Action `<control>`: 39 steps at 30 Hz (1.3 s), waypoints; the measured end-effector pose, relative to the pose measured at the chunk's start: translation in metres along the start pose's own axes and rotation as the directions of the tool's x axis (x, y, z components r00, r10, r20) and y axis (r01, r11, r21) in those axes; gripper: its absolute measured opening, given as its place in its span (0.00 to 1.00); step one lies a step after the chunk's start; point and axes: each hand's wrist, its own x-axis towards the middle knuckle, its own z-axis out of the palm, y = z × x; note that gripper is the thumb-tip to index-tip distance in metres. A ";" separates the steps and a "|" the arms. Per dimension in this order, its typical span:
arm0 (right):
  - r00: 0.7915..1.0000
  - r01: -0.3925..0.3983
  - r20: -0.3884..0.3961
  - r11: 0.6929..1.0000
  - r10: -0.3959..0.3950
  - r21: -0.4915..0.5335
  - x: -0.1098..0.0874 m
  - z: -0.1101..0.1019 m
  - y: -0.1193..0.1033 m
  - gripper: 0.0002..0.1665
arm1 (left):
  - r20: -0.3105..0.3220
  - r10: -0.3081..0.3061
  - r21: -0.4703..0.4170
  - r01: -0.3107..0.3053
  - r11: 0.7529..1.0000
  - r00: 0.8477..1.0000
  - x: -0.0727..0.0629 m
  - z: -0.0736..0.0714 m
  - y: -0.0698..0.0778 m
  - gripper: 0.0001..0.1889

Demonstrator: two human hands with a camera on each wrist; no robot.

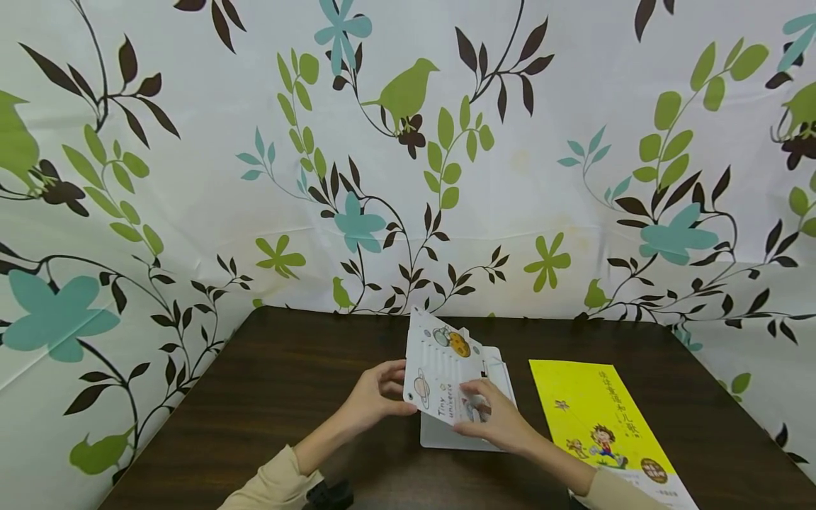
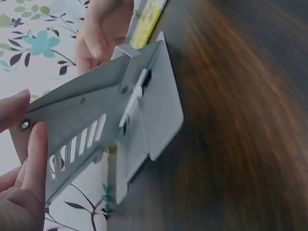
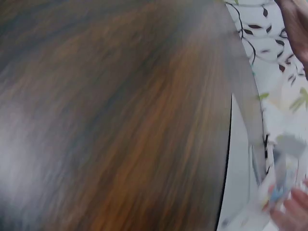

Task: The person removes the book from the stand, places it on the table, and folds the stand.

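Observation:
A white metal book stand (image 1: 440, 354), printed with planets and the words "Tiny universe", has its slotted panel raised at a tilt above its flat base plate (image 1: 455, 438). My left hand (image 1: 376, 397) pinches the panel's left edge, thumb and fingers near the corner hole. At the panel's lower right, my right hand (image 1: 497, 414) holds it with bent fingers over the printed face. The left wrist view shows the grey underside of the stand (image 2: 72, 120) with its metal hinge (image 2: 134, 98). The right fingers (image 3: 291, 204) are blurred in the right wrist view.
A yellow book (image 1: 599, 418) with a cartoon child on its cover lies right of the stand on the dark wooden table (image 1: 268, 411). Behind the table hangs a white cloth (image 1: 408, 212) patterned with leaves and birds.

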 end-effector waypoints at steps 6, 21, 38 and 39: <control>0.993 0.010 0.114 0.994 -0.022 0.105 -0.006 -0.012 0.016 0.31 | -0.007 -0.040 0.013 0.040 0.999 0.999 -0.007 -0.007 -0.012 0.37; 0.986 0.056 0.157 0.998 -0.061 0.041 -0.008 -0.011 0.027 0.29 | 0.027 -0.069 0.025 0.068 0.997 0.997 -0.013 -0.018 -0.042 0.36; 0.977 0.109 0.190 0.993 -0.100 -0.036 -0.007 -0.008 0.024 0.26 | 0.043 -0.126 0.190 0.116 0.975 0.991 -0.016 -0.020 -0.059 0.32; 0.977 0.111 0.190 0.993 -0.101 -0.041 -0.007 -0.008 0.024 0.26 | 0.041 -0.126 0.194 0.116 0.974 0.991 -0.016 -0.020 -0.059 0.32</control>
